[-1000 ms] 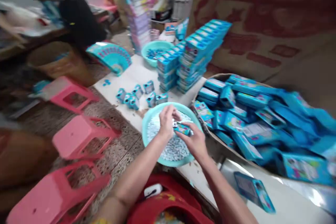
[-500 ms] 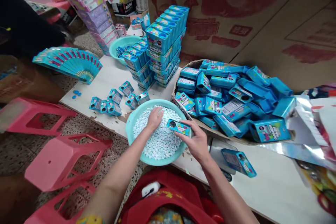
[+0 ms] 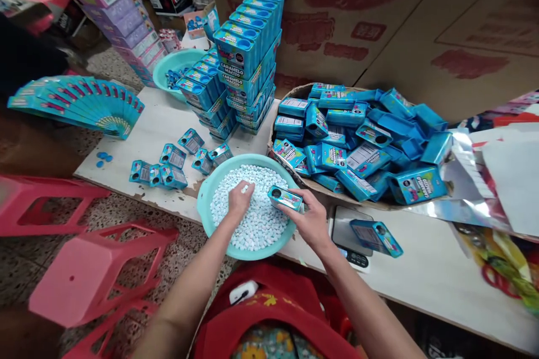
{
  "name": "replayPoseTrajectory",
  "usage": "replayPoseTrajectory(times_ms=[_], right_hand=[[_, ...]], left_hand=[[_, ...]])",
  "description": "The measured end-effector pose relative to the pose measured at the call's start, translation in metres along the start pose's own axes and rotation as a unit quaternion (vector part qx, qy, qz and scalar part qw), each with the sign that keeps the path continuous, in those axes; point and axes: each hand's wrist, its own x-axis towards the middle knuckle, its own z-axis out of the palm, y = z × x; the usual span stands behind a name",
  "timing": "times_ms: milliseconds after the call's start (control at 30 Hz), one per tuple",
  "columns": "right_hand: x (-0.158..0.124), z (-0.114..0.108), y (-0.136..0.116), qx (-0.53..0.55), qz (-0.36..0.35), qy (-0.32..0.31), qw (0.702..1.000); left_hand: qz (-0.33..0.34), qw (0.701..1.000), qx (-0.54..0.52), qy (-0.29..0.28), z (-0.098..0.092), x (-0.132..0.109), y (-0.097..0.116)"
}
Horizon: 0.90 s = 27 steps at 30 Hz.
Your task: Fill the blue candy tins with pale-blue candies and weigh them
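My left hand (image 3: 240, 199) is down in a teal bowl (image 3: 209, 190) full of small white candies (image 3: 261, 219), its fingers curled into the pile as if pinching some. My right hand (image 3: 309, 220) grips a small blue box (image 3: 285, 198) by its end, holding it level over the bowl's right side with its round hole facing up. The two hands are a short way apart.
A round basket (image 3: 295, 93) heaped with blue boxes stands right of the bowl. A tall stack of boxes (image 3: 248, 61) rises behind. Small filled boxes (image 3: 172, 160) lie on the white table. One box rests on a scale (image 3: 352, 235). Pink stools (image 3: 96, 275) stand at the left.
My head turned right and down, so the scene slid left. My left hand dropped from beside the box into the candies. The right hand kept hold of the box.
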Motion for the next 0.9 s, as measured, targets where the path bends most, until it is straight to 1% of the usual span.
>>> replayPoseTrajectory(times_ms=[33, 67, 100, 133, 167, 200, 233, 300, 400, 467, 533, 633, 767, 900], right_hand=[[-0.001, 0.003, -0.001, -0.008, -0.006, -0.004, 1.0], [-0.001, 0.007, -0.003, -0.016, -0.013, -0.009, 1.0], [-0.001, 0.012, -0.004, -0.024, -0.022, -0.014, 0.999], [-0.001, 0.016, -0.006, -0.032, -0.03, -0.02, 0.999], [-0.001, 0.022, -0.009, -0.04, -0.038, -0.029, 0.998], [-0.001, 0.026, -0.012, -0.047, -0.045, -0.041, 0.997], [-0.001, 0.031, -0.015, -0.053, -0.049, -0.053, 0.996], [-0.001, 0.037, -0.022, -0.062, -0.05, -0.068, 0.994], [0.001, 0.041, -0.03, -0.069, -0.049, -0.056, 0.995], [0.003, 0.041, -0.031, -0.074, -0.051, -0.056, 0.994], [0.004, 0.043, -0.031, -0.076, -0.047, -0.058, 0.994], [0.004, 0.046, -0.028, -0.074, -0.036, -0.053, 0.995], [0.002, 0.048, -0.028, -0.064, -0.025, -0.046, 0.997], [0.002, 0.042, -0.029, -0.061, -0.019, -0.022, 0.998]], left_hand=[[-0.019, 0.997, -0.069, 0.007, -0.003, -0.002, 0.009], [-0.04, 0.986, -0.16, 0.013, -0.007, -0.005, 0.02], [-0.058, 0.965, -0.255, 0.014, -0.009, -0.009, 0.032], [-0.067, 0.937, -0.342, 0.012, -0.012, -0.012, 0.045], [-0.067, 0.91, -0.409, 0.01, -0.014, -0.016, 0.057], [-0.06, 0.892, -0.447, 0.01, -0.016, -0.019, 0.067], [-0.052, 0.881, -0.47, 0.017, -0.017, -0.021, 0.076], [-0.034, 0.872, -0.486, 0.047, -0.018, -0.023, 0.087], [-0.017, 0.875, -0.478, 0.077, -0.018, -0.019, 0.092], [-0.026, 0.876, -0.477, 0.073, -0.018, -0.015, 0.092], [-0.037, 0.874, -0.48, 0.058, -0.018, -0.011, 0.091], [-0.031, 0.878, -0.475, 0.041, -0.017, -0.008, 0.089], [-0.024, 0.889, -0.454, 0.049, -0.016, -0.006, 0.089], [-0.013, 0.892, -0.447, 0.064, -0.012, -0.006, 0.092]])
